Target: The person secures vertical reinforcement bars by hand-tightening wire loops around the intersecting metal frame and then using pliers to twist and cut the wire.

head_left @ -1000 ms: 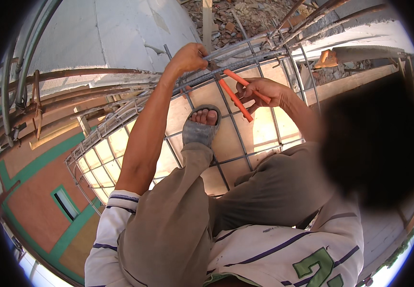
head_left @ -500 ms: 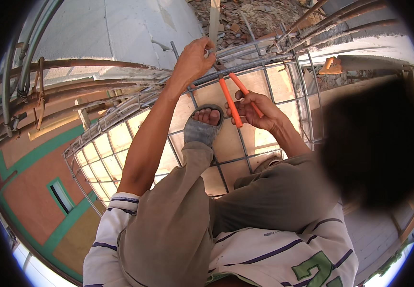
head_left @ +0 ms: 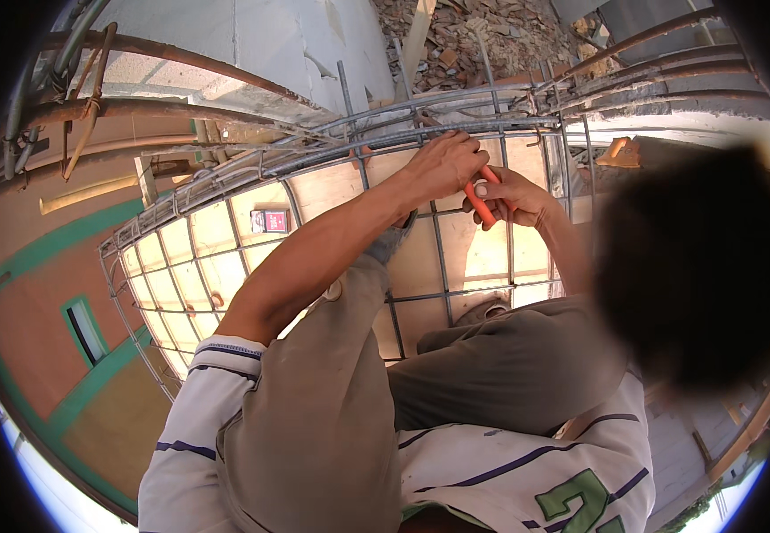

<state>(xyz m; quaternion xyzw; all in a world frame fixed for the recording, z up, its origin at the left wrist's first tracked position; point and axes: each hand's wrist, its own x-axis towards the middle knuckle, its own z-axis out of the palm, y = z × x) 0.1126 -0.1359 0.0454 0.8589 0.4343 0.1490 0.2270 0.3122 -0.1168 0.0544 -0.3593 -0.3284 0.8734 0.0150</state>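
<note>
A long-handled hand tool with smooth, tube-like orange grips [head_left: 482, 206] sits right of centre, over a grid of thin grey steel bars [head_left: 445, 294]. The person's right hand [head_left: 518, 195] has its fingers curled around the grips, the thumb lying along them. The left hand [head_left: 447, 166] reaches across from the near left, its fingers bent and close together just beyond the grips; whether they pinch anything I cannot tell, as the back of the hand hides the tips. The tool's working end is not clear either.

Just past the left hand runs a bundle of ribbed steel rods [head_left: 385, 139], rough and grey, edging the far side of the grid. Beneath the bars lie pale, flat panels that look like plywood [head_left: 413, 258], brightly sunlit at the left. On them, left of the forearm, rests a small pink box-shaped packet with a dark end [head_left: 269, 220]. A grey sandal [head_left: 386, 244] shows partly behind the left forearm.

Rusty brown bars [head_left: 171, 64] bend across the far left. Beyond stand a smooth grey-white concrete surface [head_left: 251, 40] and — farther right — a heap of broken, brick-coloured rubble [head_left: 465, 53]. On the left is a terracotta wall with green bands [head_left: 25, 324]. A dark, blurred shape [head_left: 700, 275] covers much of the right.
</note>
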